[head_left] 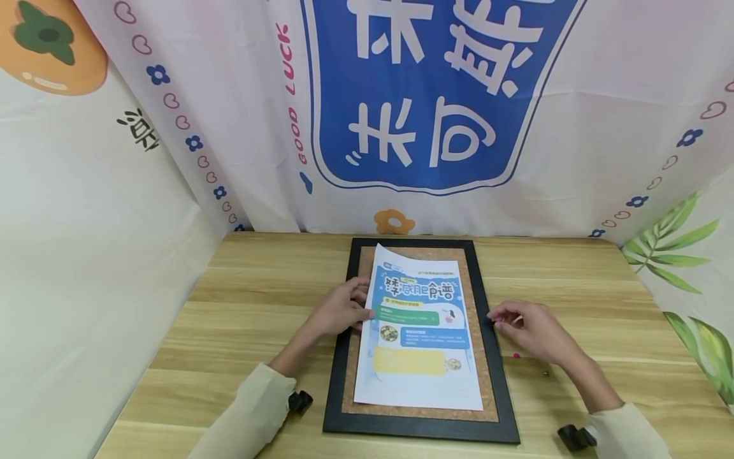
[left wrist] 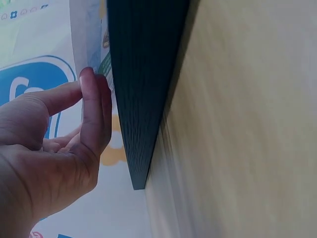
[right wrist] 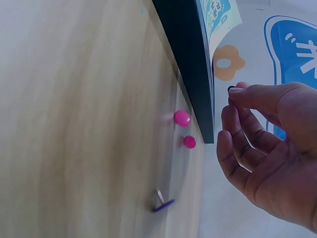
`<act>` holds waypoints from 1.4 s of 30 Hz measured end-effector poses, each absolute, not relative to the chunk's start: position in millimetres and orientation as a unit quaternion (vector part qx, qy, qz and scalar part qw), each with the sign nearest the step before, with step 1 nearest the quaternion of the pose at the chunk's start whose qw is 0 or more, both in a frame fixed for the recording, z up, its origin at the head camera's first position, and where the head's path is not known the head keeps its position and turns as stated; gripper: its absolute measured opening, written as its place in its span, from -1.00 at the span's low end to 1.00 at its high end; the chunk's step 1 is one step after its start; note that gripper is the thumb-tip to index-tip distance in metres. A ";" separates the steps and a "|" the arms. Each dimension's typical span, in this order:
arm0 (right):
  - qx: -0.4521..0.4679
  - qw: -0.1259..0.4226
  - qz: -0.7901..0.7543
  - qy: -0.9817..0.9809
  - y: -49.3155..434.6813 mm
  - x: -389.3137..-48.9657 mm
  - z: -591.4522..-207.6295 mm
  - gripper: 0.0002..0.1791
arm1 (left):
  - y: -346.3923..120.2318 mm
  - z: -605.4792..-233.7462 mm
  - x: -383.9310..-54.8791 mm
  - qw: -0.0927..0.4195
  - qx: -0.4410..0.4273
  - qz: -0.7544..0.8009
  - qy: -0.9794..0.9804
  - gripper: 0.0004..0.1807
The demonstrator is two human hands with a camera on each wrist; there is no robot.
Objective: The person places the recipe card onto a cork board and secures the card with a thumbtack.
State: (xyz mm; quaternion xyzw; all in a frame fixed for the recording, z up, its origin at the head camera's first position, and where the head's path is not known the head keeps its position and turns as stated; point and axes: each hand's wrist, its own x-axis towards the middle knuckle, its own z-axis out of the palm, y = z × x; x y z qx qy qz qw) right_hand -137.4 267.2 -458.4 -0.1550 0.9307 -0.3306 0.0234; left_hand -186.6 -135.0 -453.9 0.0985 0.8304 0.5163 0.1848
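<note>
A printed sheet of paper lies on a cork board with a black frame, its top left corner lifted. At the left side of the frame, my left hand pinches the paper's left edge between thumb and fingers; the left wrist view shows the sheet's edge at the fingertips. By the frame's right side, my right hand holds a small dark thumbtack between thumb and forefinger, mostly hidden by the thumb. The other fingers of that hand are loosely bent.
Two pink thumbtacks and a purple thumbtack with its pin up lie on the wooden table, right of the frame. A printed curtain hangs behind the table's back edge. Small black devices sit at both wrists.
</note>
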 end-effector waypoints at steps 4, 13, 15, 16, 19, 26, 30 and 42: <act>-0.159 0.021 -0.328 0.931 261.7 -139.6 -457.4 -0.86 | -128.7 -454.1 -185.4 0.187 0.091 0.518 0.829 -0.22; -0.162 0.023 -0.318 0.934 251.0 -146.5 -456.9 -0.85 | -123.0 -459.0 -183.2 0.192 0.086 0.527 0.823 -0.20; -0.163 0.024 -0.320 0.933 248.5 -148.2 -455.8 -0.84 | -123.3 -459.0 -183.1 0.192 0.090 0.528 0.822 -0.19; -0.164 0.024 -0.322 0.932 247.0 -149.1 -455.0 -0.84 | -123.8 -459.0 -183.0 0.192 0.090 0.529 0.822 -0.19; -0.170 0.023 -0.325 0.930 242.5 -151.4 -452.5 -0.85 | -125.5 -458.7 -182.9 0.187 0.083 0.526 0.825 -0.19; -0.178 0.027 -0.330 0.927 232.0 -156.9 -450.7 -0.87 | -128.8 -457.6 -183.5 0.174 0.070 0.517 0.835 -0.20; -0.189 0.021 -0.337 0.922 224.8 -161.1 -452.7 -0.86 | -131.1 -457.0 -183.8 0.167 0.070 0.509 0.842 -0.22; -0.190 0.038 -0.332 0.923 207.5 -174.5 -451.5 -0.85 | -134.8 -456.8 -184.8 0.154 0.086 0.492 0.853 -0.25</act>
